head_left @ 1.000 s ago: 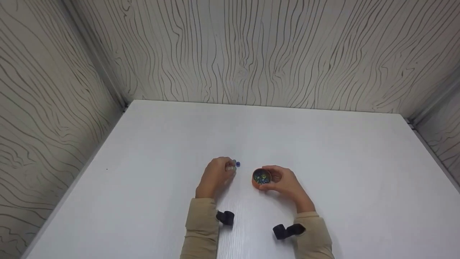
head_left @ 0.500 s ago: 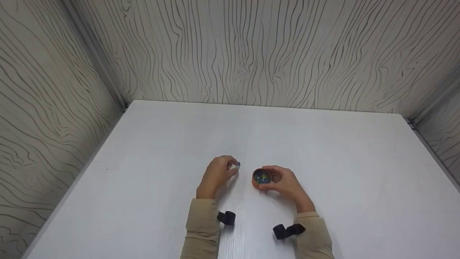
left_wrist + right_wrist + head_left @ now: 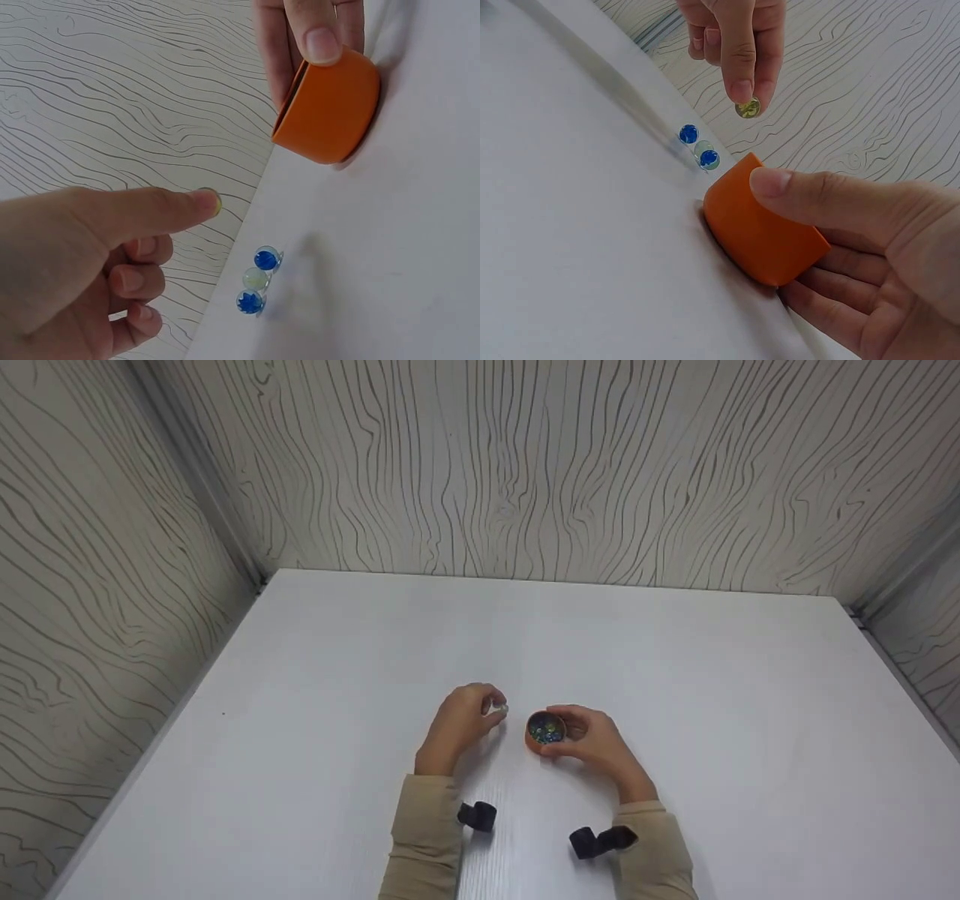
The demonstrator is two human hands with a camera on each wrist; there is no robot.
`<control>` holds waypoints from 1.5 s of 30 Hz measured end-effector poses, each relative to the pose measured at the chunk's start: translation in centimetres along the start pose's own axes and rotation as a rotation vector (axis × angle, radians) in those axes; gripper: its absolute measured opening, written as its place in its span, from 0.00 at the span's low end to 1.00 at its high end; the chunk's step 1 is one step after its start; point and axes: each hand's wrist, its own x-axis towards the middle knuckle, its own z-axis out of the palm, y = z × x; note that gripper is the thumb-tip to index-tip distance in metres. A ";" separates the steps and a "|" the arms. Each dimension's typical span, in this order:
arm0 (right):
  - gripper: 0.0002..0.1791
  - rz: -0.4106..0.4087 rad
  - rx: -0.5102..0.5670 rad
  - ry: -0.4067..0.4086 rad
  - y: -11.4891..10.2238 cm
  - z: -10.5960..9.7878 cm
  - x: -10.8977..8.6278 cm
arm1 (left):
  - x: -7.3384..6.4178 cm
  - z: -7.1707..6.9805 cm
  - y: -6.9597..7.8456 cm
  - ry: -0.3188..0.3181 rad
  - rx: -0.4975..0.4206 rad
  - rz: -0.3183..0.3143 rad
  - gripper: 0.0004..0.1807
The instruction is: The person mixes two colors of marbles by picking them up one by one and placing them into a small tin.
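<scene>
My left hand (image 3: 459,726) pinches a clear marble with a yellow-green swirl (image 3: 748,109) between thumb and fingertips, raised over the table to the left of the cup. Below it, three more marbles lie in a short row on the table: a blue one (image 3: 266,259), a pale greenish one (image 3: 255,279) and another blue one (image 3: 250,302). My right hand (image 3: 600,744) grips a small orange cup (image 3: 754,225) at its side, thumb against the near wall. The cup stands on the table, and several glass marbles (image 3: 547,729) show inside it in the head view.
Both hands work over a white table (image 3: 720,697). Wood-grain patterned panels (image 3: 510,472) rise behind it and at the sides. A black wrist camera (image 3: 480,816) sticks out from the left sleeve, another (image 3: 592,842) from the right.
My left hand has shifted a little right toward the cup, with a marble at its fingertips. Blue marbles seen beside those fingertips earlier are now hidden in the head view. My right hand stays put.
</scene>
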 end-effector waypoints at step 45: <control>0.36 -0.044 0.001 -0.016 0.1 -0.1 0.0 | 0.0 1.0 1.8 -0.036 0.013 0.075 0.08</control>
